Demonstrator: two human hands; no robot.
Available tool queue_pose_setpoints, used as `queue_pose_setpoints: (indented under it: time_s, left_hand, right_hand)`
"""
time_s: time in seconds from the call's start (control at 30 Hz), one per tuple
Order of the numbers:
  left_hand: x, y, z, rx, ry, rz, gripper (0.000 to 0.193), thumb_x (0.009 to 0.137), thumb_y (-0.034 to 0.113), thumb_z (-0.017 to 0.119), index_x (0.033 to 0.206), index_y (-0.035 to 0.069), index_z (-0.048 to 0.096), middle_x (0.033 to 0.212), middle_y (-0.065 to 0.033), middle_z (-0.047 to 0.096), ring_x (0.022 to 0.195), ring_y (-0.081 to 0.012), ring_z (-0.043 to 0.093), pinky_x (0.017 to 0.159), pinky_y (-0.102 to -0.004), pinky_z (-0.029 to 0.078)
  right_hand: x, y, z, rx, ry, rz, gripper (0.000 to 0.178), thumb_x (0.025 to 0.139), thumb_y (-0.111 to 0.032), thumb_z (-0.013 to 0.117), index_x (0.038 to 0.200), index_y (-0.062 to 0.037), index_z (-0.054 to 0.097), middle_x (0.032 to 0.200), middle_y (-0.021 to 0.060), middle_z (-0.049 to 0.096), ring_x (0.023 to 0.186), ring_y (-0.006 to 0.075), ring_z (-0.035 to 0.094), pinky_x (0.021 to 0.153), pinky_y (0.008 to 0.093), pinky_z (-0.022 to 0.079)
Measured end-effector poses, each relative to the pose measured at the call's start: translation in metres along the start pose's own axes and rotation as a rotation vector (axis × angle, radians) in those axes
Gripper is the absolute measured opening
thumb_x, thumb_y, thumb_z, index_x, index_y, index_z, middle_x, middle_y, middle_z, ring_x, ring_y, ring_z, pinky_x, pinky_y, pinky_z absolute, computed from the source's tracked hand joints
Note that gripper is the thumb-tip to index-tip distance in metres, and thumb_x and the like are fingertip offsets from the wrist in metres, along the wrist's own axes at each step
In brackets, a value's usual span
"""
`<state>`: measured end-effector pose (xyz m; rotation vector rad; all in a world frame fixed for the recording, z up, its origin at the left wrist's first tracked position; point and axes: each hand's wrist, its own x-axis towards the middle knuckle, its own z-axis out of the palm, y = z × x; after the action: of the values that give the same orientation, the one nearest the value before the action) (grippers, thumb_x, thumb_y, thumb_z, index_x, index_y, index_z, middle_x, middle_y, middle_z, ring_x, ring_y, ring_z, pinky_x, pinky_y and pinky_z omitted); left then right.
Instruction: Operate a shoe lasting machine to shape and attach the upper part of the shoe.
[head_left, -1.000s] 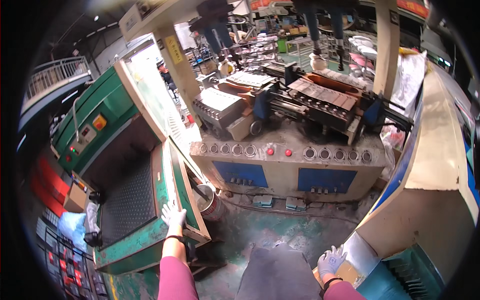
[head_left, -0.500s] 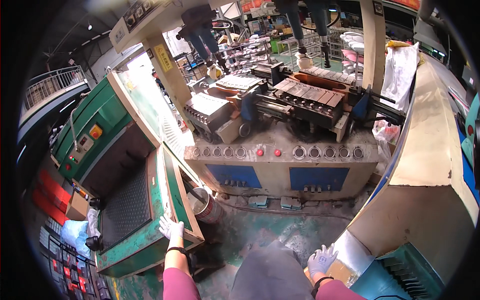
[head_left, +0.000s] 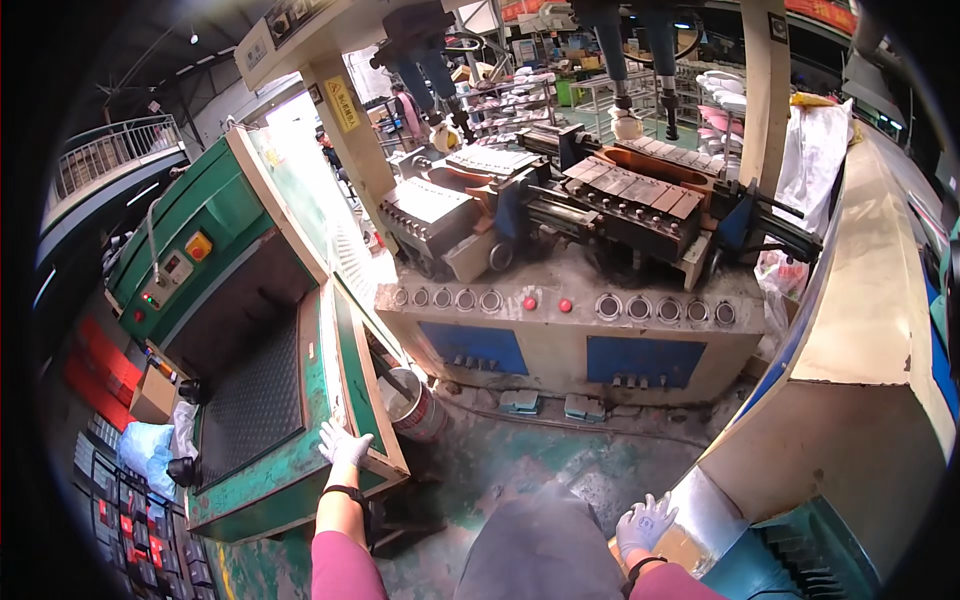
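Note:
White-gloved, my left hand [head_left: 344,443] rests with spread fingers on the front edge of a green machine cabinet [head_left: 270,452]. That cabinet has a dark, textured bed [head_left: 255,405] inside. Low on the right, my right hand [head_left: 643,524], also gloved, has its fingers apart and holds nothing I can see. It is close to a metal sheet [head_left: 705,512] and a brown box-like surface [head_left: 682,550], partly hidden below it; whether it touches them I cannot tell.
Ahead stands a beige machine [head_left: 560,340] with clamps, round buttons and overhead spindles. Two pedals [head_left: 584,408] lie on the floor before it. A bucket [head_left: 415,405] stands beside the green cabinet. At right are a beige housing [head_left: 830,440] and a teal ribbed part [head_left: 815,548].
The view has shifted slightly, so the machines sit a little lower and further right. My left hand stays on the cabinet edge, its thumb now spread wider. My right hand has barely moved.

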<state>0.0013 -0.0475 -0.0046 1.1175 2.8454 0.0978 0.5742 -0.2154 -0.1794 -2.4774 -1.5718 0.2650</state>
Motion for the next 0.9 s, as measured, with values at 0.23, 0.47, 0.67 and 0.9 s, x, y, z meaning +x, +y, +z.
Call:
queue_pose_setpoints:
  time_s: [0.23,0.47,0.67,0.9]
  left_hand:
    - [-0.008,0.012,0.005,0.04,0.066,-0.03,0.121,0.074,0.052,0.082,0.164,0.009,0.014,0.171,-0.017,0.016,0.159,-0.0331,0.013,0.126,-0.0549,0.015]
    - [-0.006,0.01,0.004,0.038,0.034,-0.034,0.122,0.073,0.051,0.082,0.164,0.007,0.014,0.171,-0.0177,0.015,0.159,-0.0326,0.012,0.127,-0.0552,0.014]
    - [-0.004,0.012,-0.001,0.047,0.005,-0.036,0.126,0.075,0.055,0.081,0.165,0.008,0.007,0.173,-0.016,0.009,0.16,-0.0318,0.008,0.127,-0.0556,0.013]
    - [-0.011,0.024,0.001,0.038,0.076,-0.075,0.118,0.072,0.05,0.08,0.163,0.007,0.02,0.171,-0.0173,0.018,0.159,-0.0313,0.016,0.126,-0.0572,0.015]
  right_hand:
    - [-0.001,0.001,0.002,0.001,0.059,-0.014,0.027,0.082,-0.026,0.062,0.097,-0.0113,0.079,0.139,0.0053,0.063,0.15,0.0363,0.032,0.124,0.0627,0.014]
    - [-0.002,-0.003,-0.003,-0.005,0.038,0.002,0.027,0.083,-0.027,0.061,0.097,-0.0117,0.079,0.139,0.0056,0.063,0.15,0.0362,0.033,0.124,0.0626,0.015]
    - [-0.003,0.004,0.011,-0.027,0.088,-0.024,0.026,0.083,-0.027,0.061,0.096,-0.0125,0.079,0.139,0.0052,0.063,0.15,0.0364,0.034,0.124,0.0625,0.015]
    - [-0.001,0.001,0.001,-0.025,0.047,0.007,0.026,0.083,-0.027,0.062,0.096,-0.0134,0.079,0.139,0.0043,0.063,0.15,0.0358,0.033,0.124,0.0617,0.015]
